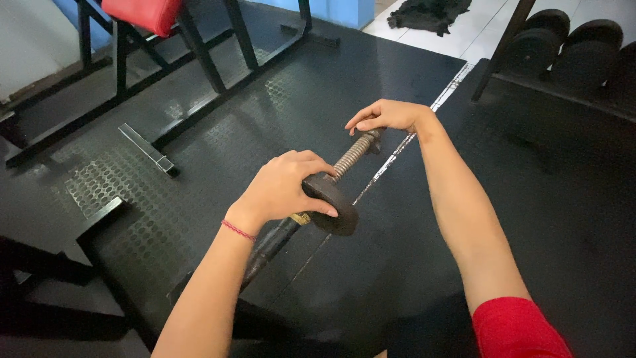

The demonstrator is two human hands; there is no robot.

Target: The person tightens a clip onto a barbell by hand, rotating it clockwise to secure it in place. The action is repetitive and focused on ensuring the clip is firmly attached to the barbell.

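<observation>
A dumbbell bar (352, 154) with a threaded metal end lies across a black rubber floor mat (199, 132). A small round black weight plate (331, 202) sits on the bar. My left hand (285, 185) wraps over the top of that plate, a red string around the wrist. My right hand (387, 116) hovers at the bar's far tip, fingers curled over a small dark collar nut (375, 138) there. The bar's black grip (271, 242) runs back under my left forearm.
A black metal bench frame (192, 66) with a red pad (142, 13) stands at the back left. Several black weight plates (570, 46) lean on a rack at the top right. A dark cloth (427, 13) lies on white tiles beyond the mat.
</observation>
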